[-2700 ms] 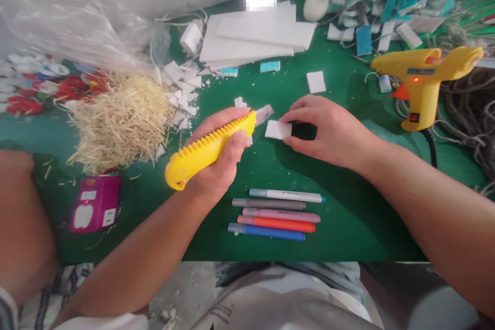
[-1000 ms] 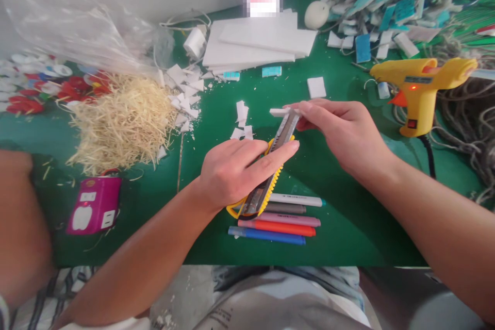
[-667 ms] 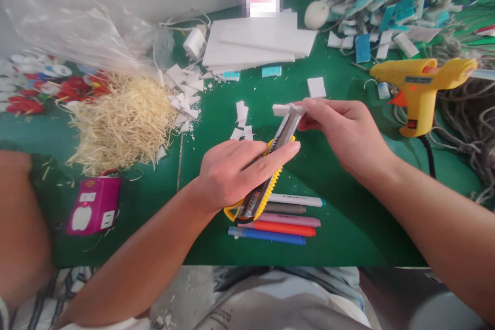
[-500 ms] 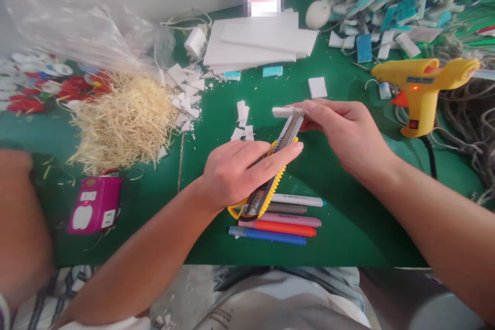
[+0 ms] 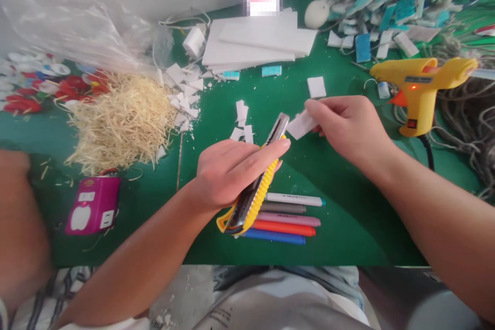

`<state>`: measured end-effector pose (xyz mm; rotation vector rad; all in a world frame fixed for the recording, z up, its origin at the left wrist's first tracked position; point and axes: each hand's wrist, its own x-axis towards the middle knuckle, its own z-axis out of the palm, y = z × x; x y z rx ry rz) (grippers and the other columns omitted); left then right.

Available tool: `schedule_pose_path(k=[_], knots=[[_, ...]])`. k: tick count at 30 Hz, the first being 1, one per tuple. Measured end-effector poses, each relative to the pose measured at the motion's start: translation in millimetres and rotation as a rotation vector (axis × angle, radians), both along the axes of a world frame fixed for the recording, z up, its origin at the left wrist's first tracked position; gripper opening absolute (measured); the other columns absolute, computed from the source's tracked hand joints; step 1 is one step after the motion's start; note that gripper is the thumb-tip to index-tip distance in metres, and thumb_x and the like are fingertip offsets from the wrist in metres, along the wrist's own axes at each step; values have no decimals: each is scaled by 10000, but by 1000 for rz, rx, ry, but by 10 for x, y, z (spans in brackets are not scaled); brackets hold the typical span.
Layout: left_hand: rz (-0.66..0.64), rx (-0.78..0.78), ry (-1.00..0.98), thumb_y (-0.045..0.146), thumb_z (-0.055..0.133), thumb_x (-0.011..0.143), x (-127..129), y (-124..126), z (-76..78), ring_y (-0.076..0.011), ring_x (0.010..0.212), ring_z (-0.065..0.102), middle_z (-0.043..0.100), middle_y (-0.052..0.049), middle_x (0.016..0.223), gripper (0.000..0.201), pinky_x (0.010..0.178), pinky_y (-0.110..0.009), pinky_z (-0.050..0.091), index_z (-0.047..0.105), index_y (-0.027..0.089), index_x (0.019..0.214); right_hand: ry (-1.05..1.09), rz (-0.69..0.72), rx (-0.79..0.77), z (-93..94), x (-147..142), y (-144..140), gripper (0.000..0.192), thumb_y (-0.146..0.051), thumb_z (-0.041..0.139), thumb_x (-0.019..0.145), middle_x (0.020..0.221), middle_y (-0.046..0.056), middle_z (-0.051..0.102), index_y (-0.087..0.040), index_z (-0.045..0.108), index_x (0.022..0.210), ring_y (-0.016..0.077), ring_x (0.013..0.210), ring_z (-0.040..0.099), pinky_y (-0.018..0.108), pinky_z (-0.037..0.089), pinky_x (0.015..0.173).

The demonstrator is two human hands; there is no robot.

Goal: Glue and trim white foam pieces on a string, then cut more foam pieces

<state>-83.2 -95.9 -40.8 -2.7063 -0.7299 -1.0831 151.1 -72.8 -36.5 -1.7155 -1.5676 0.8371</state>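
Green desk (image 5: 340, 216) crowded with scraps. Left hand (image 5: 228, 170) wrapped around the yellow utility knife (image 5: 253, 185), blade tip up. Right hand (image 5: 348, 126) pinches a small white foam piece (image 5: 300, 125) just beside that blade, above the markers (image 5: 286, 216).

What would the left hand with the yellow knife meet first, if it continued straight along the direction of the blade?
Probably the white foam piece pinched in the right hand; the knife tip sits just beside it, though depth is unclear.
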Motion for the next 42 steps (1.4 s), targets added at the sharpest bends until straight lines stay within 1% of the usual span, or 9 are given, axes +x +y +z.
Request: schedule_pose_path(k=[2, 4, 7, 11, 14, 19, 22, 26, 42], knots=[[29, -72, -83, 168, 687, 974, 15, 5, -32, -99, 586, 669, 791, 3, 812, 232, 609, -227, 546, 678, 158, 1205, -239, 88, 54, -9, 32, 13, 339, -453, 663, 889, 583, 14, 606, -244, 680, 622, 163, 556, 502, 331, 345, 526], [64, -198, -165, 206, 691, 975, 34, 14, -66, -99, 644, 710, 806, -4, 875, 227, 664, -199, 578, 682, 165, 1198, -401, 120, 134, 2, 46, 9, 267, -466, 677, 875, 752, 46, 695, -234, 746, 762, 189, 650, 567, 343, 385, 580], [65, -379, -288, 239, 643, 990, 52, 15, -93, -103, 714, 747, 794, 4, 877, 276, 736, -177, 600, 670, 165, 1255, -481, 157, 190, 46, 53, -30, 339, -518, 698, 848, 998, 92, 732, -215, 776, 976, 226, 777, 634, 365, 451, 661], [105, -478, -340, 281, 581, 1008, 48, -20, -86, -99, 687, 727, 781, -8, 877, 302, 712, -185, 591, 663, 147, 1266, -547, 373, 94, 73, 63, -119, 439, -543, 820, 683, 993, 72, 709, -233, 744, 985, 239, 779, 646, 369, 477, 662], [168, -427, -311, 356, 518, 1041, 46, -44, -82, -107, 691, 731, 803, -37, 980, 312, 690, -200, 595, 678, 164, 1228, -613, 445, 56, 49, 44, -154, 368, -404, 832, 670, 961, 64, 703, -242, 731, 985, 251, 810, 657, 365, 486, 669], [176, -395, -212, 314, 521, 1029, 67, -40, -79, -157, 846, 770, 813, -44, 1053, 263, 800, -250, 631, 719, 197, 1158, -558, 444, 93, -1, -17, -93, 166, -283, 739, 802, 945, 74, 706, -209, 748, 951, 230, 827, 661, 359, 509, 721], [169, -376, -228, 308, 529, 1026, 78, -30, -95, -173, 865, 778, 815, -50, 1063, 256, 827, -275, 647, 722, 201, 1155, -546, 424, 152, -16, -21, -84, 188, -302, 700, 852, 956, 96, 713, -190, 760, 990, 250, 859, 665, 381, 522, 754], [207, -332, -214, 315, 556, 1011, 79, -36, -112, -189, 950, 792, 815, -53, 1111, 263, 872, -263, 652, 723, 191, 1171, -610, 433, 191, -11, -23, -144, 326, -375, 798, 769, 982, 114, 703, -177, 752, 1023, 296, 916, 665, 430, 543, 810], [190, -321, -184, 312, 598, 1015, 110, -24, -146, -137, 793, 790, 830, -38, 1023, 210, 777, -200, 649, 735, 185, 1111, -620, 415, 283, -110, -64, -140, 200, -259, 651, 874, 1064, 161, 685, -169, 791, 983, 283, 892, 620, 441, 541, 797]])
